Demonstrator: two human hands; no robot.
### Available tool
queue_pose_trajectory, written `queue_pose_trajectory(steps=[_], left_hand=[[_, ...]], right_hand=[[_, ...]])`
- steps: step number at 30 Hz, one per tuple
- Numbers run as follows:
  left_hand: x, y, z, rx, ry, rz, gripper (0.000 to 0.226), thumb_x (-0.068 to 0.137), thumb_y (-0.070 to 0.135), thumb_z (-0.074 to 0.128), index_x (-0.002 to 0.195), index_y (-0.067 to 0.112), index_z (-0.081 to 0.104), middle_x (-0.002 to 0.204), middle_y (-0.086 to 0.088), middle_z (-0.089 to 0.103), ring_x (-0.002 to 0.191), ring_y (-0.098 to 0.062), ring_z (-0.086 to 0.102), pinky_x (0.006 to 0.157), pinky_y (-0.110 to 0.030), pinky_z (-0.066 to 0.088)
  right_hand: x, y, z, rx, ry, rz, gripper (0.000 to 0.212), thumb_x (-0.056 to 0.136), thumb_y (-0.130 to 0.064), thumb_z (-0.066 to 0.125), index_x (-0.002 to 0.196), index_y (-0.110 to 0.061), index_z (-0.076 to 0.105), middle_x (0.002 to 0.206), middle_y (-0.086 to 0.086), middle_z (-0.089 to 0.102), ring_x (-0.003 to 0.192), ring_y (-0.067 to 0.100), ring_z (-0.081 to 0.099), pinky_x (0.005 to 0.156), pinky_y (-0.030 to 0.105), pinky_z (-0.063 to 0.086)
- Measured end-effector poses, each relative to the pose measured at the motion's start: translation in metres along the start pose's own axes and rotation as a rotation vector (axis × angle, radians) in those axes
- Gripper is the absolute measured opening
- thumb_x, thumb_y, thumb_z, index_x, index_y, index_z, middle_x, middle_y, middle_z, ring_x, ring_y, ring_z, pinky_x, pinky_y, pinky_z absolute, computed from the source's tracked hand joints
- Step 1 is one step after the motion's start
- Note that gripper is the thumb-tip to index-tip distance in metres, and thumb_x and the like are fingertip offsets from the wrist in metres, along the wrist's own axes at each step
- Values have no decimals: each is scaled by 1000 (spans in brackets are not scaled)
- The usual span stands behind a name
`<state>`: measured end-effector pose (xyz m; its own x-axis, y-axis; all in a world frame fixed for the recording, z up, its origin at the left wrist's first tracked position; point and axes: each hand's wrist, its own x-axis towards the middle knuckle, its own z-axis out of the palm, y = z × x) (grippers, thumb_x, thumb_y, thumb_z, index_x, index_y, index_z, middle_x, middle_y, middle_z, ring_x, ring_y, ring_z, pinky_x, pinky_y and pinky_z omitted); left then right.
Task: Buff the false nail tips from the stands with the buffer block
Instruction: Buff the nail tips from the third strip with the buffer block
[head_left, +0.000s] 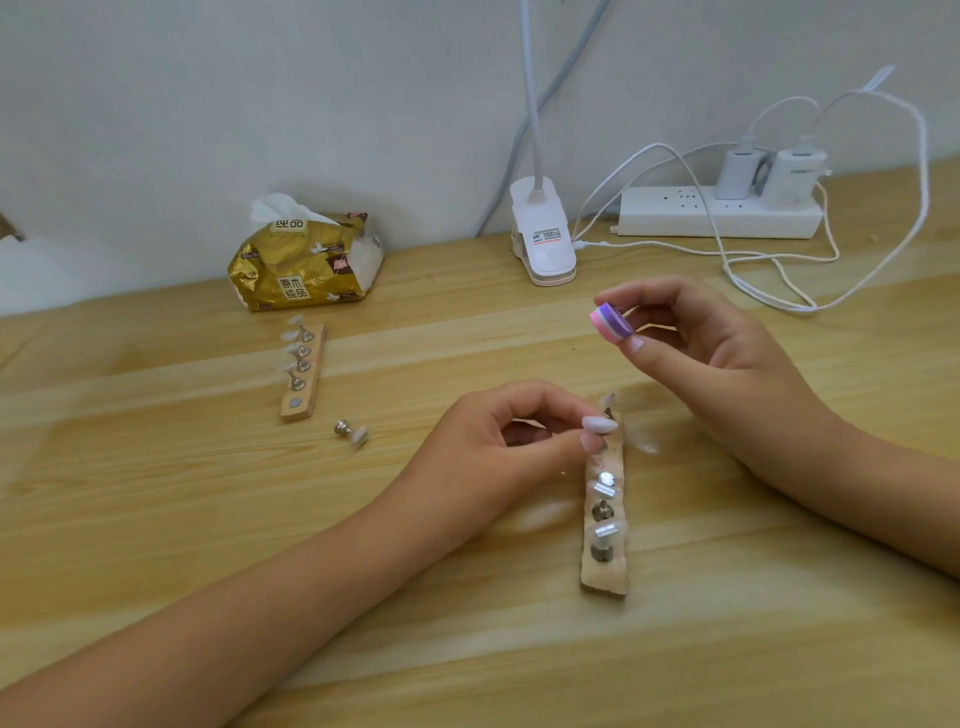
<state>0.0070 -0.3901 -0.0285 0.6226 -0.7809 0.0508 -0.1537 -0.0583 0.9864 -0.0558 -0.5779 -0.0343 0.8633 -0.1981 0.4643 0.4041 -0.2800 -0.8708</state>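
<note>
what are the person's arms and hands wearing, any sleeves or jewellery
Both forearms are bare, with no sleeves in view. The left hand and right hand show no rings, watch, bracelets or gloves. The thumbnails look short and pale, possibly polished.

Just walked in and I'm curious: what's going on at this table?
A person is working on false nails. The left hand pinches a false nail tip by the near wooden stand, while the right hand holds the pink-and-purple buffer block raised, not touching the tip. A second stand carrying more tips sits farther left, with one loose holder lying on the table near it.
</note>
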Motion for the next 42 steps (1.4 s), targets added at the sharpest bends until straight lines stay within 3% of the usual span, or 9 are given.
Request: queue_pose_trajectory(steps=[6, 13, 17, 19, 22, 27, 30, 37, 42], left_hand=[[1, 2, 3, 140, -26, 44, 8, 80, 9, 74, 86, 16, 75, 95, 6, 69, 98, -15, 65, 95, -35, 51], [2, 4, -1, 304, -63, 56, 15, 78, 12, 77, 87, 24, 75, 103, 13, 60, 103, -1, 56, 89, -15, 43], [0, 6, -10, 254, -83, 3, 20, 71, 11, 77, 75, 29, 70, 100, 7, 52, 89, -8, 60, 93, -30, 50], [-2, 6, -11, 383, -134, 39, 15, 70, 18, 71, 74, 33, 71, 99, 8, 52, 88, -2, 56, 86, -18, 46], [-4, 2, -11, 503, -174, 129, 25, 75, 10, 66, 79, 35, 70, 98, 5, 52, 90, -2, 50, 81, -10, 39], [-5, 2, -12, 474, -216, 118, 17, 75, 32, 72, 87, 43, 69, 95, 18, 52, 96, -6, 52, 82, -12, 39], [-6, 1, -9, 519, -225, 133, 15, 71, 46, 73, 84, 49, 66, 95, 21, 53, 97, -7, 49, 81, -15, 39], [-1, 4, -8, 400, -202, 50, 23, 73, 22, 83, 69, 40, 69, 84, 16, 57, 82, 0, 50, 73, -13, 40], [-1, 12, -14, 201, -229, -55, 17, 69, 19, 81, 66, 30, 68, 78, 19, 60, 74, -1, 52, 70, -13, 41]], right_hand=[[-1, -1, 1, -26, -35, 1, 34, 95, 4, 57, 110, -25, 63, 109, -14, 69, 104, 5, 64, 91, 17, 48], [-1, -3, 1, -29, -40, 15, 33, 94, 5, 56, 110, -23, 63, 111, -8, 67, 104, 5, 65, 90, 16, 48], [-1, -3, 1, -37, -23, 23, 33, 94, 5, 57, 109, -25, 64, 108, -12, 68, 104, 6, 63, 92, 17, 48], [-1, -3, 0, -42, -20, 27, 33, 94, 4, 58, 108, -26, 64, 109, -12, 68, 106, 10, 63, 93, 18, 48], [-2, -3, 1, -49, -21, 35, 34, 94, 5, 57, 108, -26, 64, 110, -11, 68, 106, 11, 63, 93, 18, 48], [-1, -7, 2, 24, -21, 76, 22, 89, -15, 62, 108, -26, 64, 102, -13, 68, 98, 5, 63, 88, 17, 50], [-1, -7, 2, 102, -15, 124, 28, 83, -24, 60, 110, -24, 64, 93, -12, 69, 88, 5, 65, 79, 20, 54], [1, -1, 0, 208, -22, 151, 19, 89, -16, 64, 108, -21, 66, 86, -6, 70, 80, 10, 64, 75, 22, 54], [3, -1, -3, 319, 10, 216, 26, 84, -16, 53, 103, -17, 70, 86, 2, 71, 78, 15, 66, 73, 22, 55]])
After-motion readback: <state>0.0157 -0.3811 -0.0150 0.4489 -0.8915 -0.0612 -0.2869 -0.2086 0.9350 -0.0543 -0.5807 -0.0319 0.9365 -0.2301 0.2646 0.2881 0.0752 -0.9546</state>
